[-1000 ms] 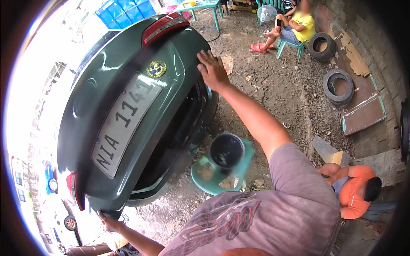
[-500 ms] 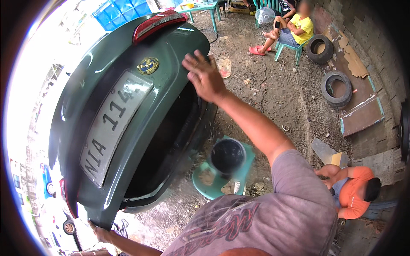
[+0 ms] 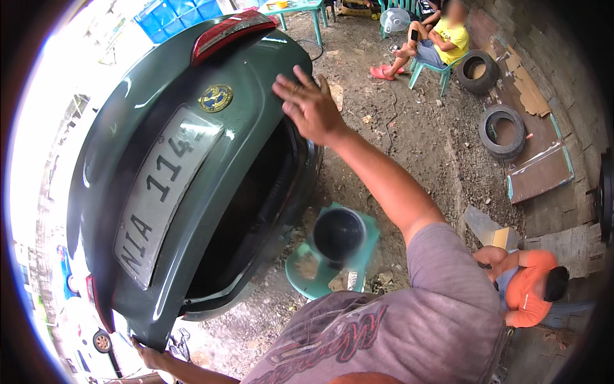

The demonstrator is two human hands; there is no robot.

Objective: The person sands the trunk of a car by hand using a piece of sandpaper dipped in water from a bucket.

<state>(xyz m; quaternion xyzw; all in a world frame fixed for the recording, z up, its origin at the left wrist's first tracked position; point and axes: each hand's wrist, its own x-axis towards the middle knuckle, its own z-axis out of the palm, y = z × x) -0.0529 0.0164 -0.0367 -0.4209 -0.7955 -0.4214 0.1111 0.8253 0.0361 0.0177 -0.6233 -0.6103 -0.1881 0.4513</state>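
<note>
A dark green car trunk lid (image 3: 252,83) fills the left side, raised, with red lights, a round gold emblem (image 3: 215,97) and a white plate (image 3: 167,196). Beneath it shows the dark trunk opening (image 3: 227,230). My left hand (image 3: 150,355) grips the lid's lower left corner, its fingers partly hidden. My right hand (image 3: 310,105) is at the lid's right edge, fingers spread; whether they touch the paint I cannot tell. A dark bucket (image 3: 336,235) rests on a teal plastic chair (image 3: 300,278) below my right arm.
A seated person in yellow (image 3: 451,41) is at the back right, another in orange (image 3: 531,291) sits at lower right. Two tires (image 3: 503,150) and a brown board (image 3: 537,181) lie along the block wall. A teal table (image 3: 304,6) and blue bin (image 3: 166,19) stand behind the car.
The trunk lid has shifted leftward in the view. My right hand has moved left from its earlier spot on the edge, with fingers more spread. My left hand has moved slightly left and down.
</note>
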